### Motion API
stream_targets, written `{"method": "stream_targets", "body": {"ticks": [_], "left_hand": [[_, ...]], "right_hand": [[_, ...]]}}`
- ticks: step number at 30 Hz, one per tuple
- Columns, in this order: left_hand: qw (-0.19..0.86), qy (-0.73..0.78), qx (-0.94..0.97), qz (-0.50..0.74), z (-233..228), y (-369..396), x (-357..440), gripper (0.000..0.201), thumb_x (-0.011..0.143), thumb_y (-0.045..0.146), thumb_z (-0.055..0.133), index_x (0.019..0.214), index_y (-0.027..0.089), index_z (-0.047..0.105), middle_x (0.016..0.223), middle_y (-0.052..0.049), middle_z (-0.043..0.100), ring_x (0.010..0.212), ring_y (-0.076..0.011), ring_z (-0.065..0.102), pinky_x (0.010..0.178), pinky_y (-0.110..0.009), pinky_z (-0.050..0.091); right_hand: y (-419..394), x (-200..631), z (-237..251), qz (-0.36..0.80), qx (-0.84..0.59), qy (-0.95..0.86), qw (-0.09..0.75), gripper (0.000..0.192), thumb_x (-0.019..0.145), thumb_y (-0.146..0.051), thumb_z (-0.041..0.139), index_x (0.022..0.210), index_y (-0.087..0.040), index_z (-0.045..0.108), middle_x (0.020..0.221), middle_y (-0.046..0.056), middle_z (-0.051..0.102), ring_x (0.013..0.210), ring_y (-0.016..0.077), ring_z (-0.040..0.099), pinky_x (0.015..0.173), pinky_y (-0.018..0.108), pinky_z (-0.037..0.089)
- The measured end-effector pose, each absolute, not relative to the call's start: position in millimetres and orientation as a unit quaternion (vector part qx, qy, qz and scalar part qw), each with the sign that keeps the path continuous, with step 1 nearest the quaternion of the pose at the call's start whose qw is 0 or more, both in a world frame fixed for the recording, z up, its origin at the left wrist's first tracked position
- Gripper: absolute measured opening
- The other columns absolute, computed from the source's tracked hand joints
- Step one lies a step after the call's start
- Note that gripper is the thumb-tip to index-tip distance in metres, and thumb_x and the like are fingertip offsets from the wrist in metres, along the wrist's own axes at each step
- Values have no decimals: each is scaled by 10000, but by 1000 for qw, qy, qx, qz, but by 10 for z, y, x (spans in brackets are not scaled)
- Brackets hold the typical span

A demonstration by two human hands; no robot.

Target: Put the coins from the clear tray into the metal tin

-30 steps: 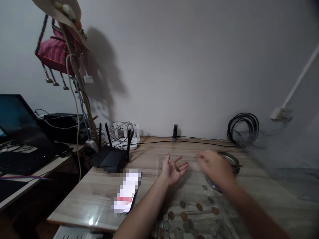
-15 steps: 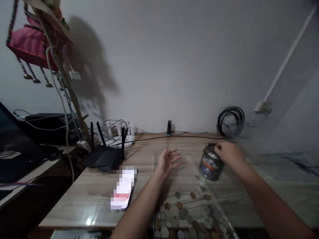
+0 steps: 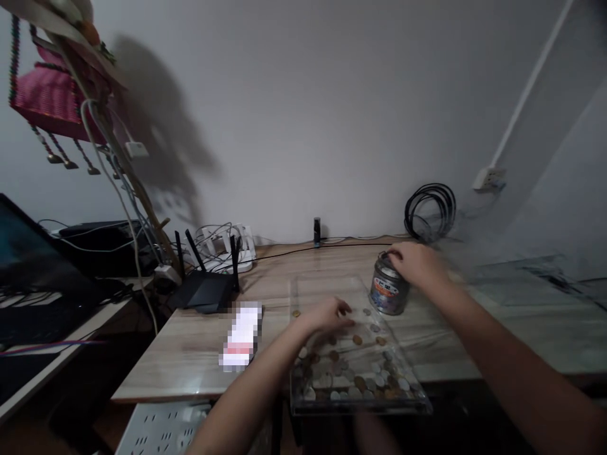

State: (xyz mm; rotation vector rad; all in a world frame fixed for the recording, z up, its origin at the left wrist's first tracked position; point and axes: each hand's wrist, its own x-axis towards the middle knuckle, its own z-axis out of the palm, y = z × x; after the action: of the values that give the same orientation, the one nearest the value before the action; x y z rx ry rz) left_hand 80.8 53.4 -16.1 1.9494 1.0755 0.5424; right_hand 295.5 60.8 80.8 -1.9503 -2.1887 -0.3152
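Observation:
A clear tray (image 3: 303, 287) lies on the wooden table (image 3: 190, 354) and holds several loose coins (image 3: 360, 379). My left hand (image 3: 327, 315) reaches palm down into the tray, fingers over the coins; whether it holds one is hidden. A small metal tin (image 3: 387, 289) with a printed label stands upright at the tray's far right edge. My right hand (image 3: 415, 262) rests on top of the tin and grips it.
A phone (image 3: 241, 335) lies left of the tray, with a black router (image 3: 203, 291) and a tangle of cables behind it. A coil of black cable (image 3: 430, 212) leans on the wall. A laptop (image 3: 28, 265) sits far left on another desk.
My right hand set the tilted tin upright beside the tray. My left hand turned palm down and dropped into the tray. The view shifted downward.

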Motion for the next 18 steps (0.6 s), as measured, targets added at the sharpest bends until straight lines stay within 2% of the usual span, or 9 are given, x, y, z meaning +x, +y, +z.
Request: {"method": "stream_targets", "body": {"ticks": [2,4,5,9,14,18], "left_hand": [[376,405,807,209,-296,422,930,158,550,170,702,643,209,580,628,-31,537,800,-271,573,837,-405,425],[377,393,799,255,-437,340,1028,230,535,92,659,541,234,478,571,-24,456,869,-312,564,910,-471,378],[389,391,787,277,-495,316,1061,265,535,69,636,514,243,437,544,-14,407,904,-333,554,945,-511,337],[452,382,751,293,-572,311,1094,332,512,24,582,463,259,354,509,24,264,967,-373,514,1002,-581,222],[503,396,715,281,-506,333,1083,363,506,4,552,407,273,329,501,28,212,1012,-372,473,1026,-534,214],[491,420,713,272,-433,346,1037,332,523,0,560,429,260,376,504,8,297,991,-327,488,975,-458,293]], "right_hand": [[466,2756,636,-98,-616,-780,53,293,859,-228,418,934,-172,696,942,128,680,820,206,589,658,279,360],[379,2578,376,-80,-572,-816,13,179,777,-148,528,782,-150,707,846,125,690,828,213,595,697,277,374],[362,2517,239,-86,-547,-832,-10,177,759,-103,531,772,-134,705,848,138,688,864,226,591,733,291,378],[424,2467,-128,-123,-492,-858,-82,303,786,-27,425,947,-68,678,973,201,660,1015,290,539,839,397,363],[577,2521,-133,-102,-503,-852,-101,309,777,-9,420,939,-48,679,990,226,651,1040,305,537,829,409,375],[638,2523,-109,-92,-500,-855,-106,293,764,-8,439,909,-56,689,979,218,657,1009,293,567,849,404,378]]}}
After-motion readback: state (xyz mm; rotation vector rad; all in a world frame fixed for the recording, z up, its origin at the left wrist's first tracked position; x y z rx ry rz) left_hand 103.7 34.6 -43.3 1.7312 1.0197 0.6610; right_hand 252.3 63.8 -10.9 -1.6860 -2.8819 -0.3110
